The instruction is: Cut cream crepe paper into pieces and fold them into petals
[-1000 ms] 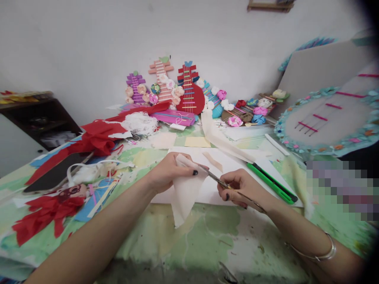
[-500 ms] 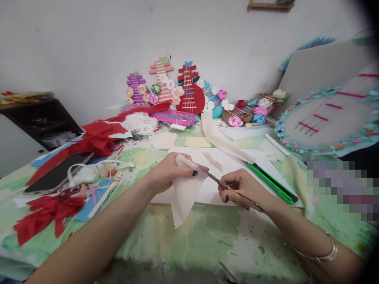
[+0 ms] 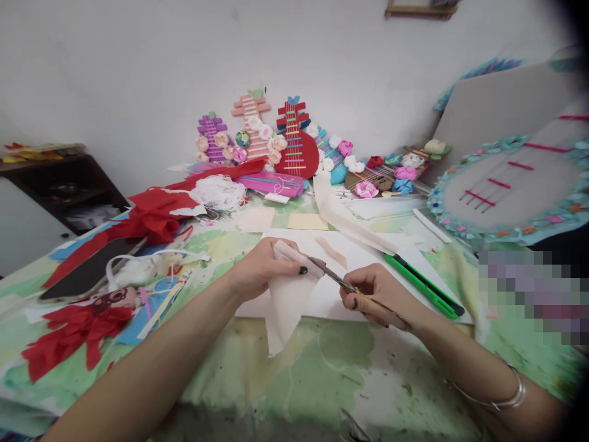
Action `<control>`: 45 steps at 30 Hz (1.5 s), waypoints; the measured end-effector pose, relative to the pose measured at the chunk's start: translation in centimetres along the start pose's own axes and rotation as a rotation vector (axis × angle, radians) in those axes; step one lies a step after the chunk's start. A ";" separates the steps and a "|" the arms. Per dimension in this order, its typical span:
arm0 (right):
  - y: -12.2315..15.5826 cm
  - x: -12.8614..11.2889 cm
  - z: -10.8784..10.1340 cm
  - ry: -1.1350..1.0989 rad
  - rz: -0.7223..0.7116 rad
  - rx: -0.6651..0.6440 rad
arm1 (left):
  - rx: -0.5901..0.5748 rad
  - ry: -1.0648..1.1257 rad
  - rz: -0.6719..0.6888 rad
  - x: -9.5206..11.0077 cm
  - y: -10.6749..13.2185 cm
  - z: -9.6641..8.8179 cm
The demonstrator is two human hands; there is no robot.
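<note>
My left hand [image 3: 271, 264] pinches a pale cream piece of crepe paper [image 3: 288, 307], which hangs down from the fingers to a point. In my right hand [image 3: 380, 294] is a pair of scissors [image 3: 338, 277], held by the handles. Their narrow blades reach left to the paper's edge, close to my left fingertips. A white sheet [image 3: 322, 304] lies under both hands. On it rests a small beige paper strip [image 3: 331, 252], and a green utility knife [image 3: 423, 285] lies to the right.
A long cream paper strip [image 3: 345, 221] runs behind my hands. Red crepe paper [image 3: 156, 212], a phone [image 3: 87, 270] and white string [image 3: 218, 191] lie at left. Decorated miniature lutes [image 3: 297, 147] lean on the wall. A large flower-edged round piece [image 3: 510, 190] stands at right.
The scissors blades have shifted slightly on the paper's edge and my right fingers have moved a little. My left hand and the crepe paper have stayed nearly still.
</note>
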State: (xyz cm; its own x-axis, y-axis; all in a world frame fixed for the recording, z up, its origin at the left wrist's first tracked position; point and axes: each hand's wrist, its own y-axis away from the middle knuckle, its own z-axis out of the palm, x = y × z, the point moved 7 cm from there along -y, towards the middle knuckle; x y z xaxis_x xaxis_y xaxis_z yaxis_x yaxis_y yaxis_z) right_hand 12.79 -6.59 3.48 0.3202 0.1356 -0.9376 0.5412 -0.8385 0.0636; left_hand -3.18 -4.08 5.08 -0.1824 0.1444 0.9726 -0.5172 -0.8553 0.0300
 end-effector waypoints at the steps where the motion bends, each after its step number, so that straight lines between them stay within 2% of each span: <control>1: 0.0 -0.2 0.0 0.002 -0.033 -0.008 | 0.006 -0.006 -0.002 0.0 0.0 0.0; 4: 0.0 -0.5 0.3 0.013 -0.089 -0.052 | 0.000 -0.022 -0.008 0.1 0.2 0.2; 8: 0.0 -0.1 0.6 0.035 -0.075 -0.069 | -0.019 -0.057 0.004 0.1 0.2 0.6; 14: -0.1 0.1 0.6 0.057 -0.068 -0.051 | 0.058 -0.154 -0.031 -0.5 0.0 0.2; 22: -0.1 0.1 0.7 0.085 -0.063 -0.047 | 0.090 -0.236 -0.036 -0.5 -0.1 0.1; 45: -0.5 0.6 0.2 0.179 0.026 0.074 | 0.077 -0.188 -0.048 -0.9 -0.2 0.6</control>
State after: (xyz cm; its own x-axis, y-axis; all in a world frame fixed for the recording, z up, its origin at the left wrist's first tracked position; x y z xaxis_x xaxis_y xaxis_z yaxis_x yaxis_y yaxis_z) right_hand 12.58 -6.21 2.87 0.4697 0.1995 -0.8600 0.4745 -0.8785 0.0554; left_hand -2.44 -4.35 4.38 0.0040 0.0961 0.9954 -0.4550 -0.8862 0.0873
